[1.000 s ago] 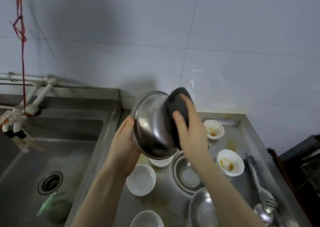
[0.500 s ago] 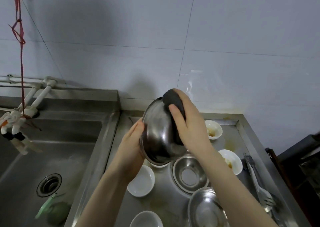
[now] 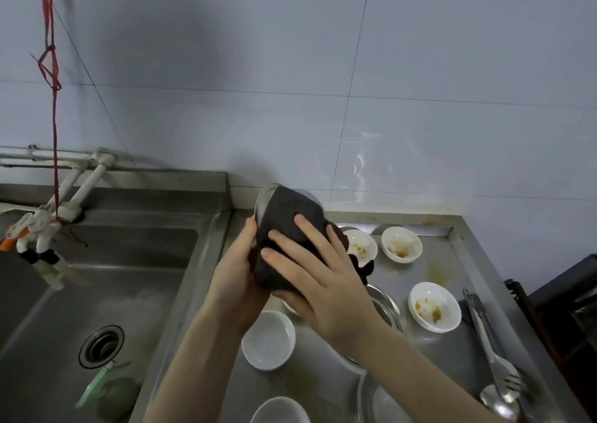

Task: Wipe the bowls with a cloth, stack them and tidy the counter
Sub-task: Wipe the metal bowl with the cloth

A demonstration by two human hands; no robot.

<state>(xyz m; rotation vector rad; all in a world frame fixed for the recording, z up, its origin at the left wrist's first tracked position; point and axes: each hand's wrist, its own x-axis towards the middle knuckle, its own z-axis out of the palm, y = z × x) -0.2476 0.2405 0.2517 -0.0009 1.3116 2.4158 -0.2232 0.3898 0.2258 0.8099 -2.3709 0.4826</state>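
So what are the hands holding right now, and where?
The left hand grips the metal bowl by its rim; the right hand presses the dark cloth over the bowl's outside.

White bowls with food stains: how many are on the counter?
3: one just right of the cloth, one by the back edge, one beside the tongs. The hands may hide more.

Bare steel counter lies open between the clean white bowl and a steel bowl, while three sauce-stained white dishes and metal tongs crowd the right side.
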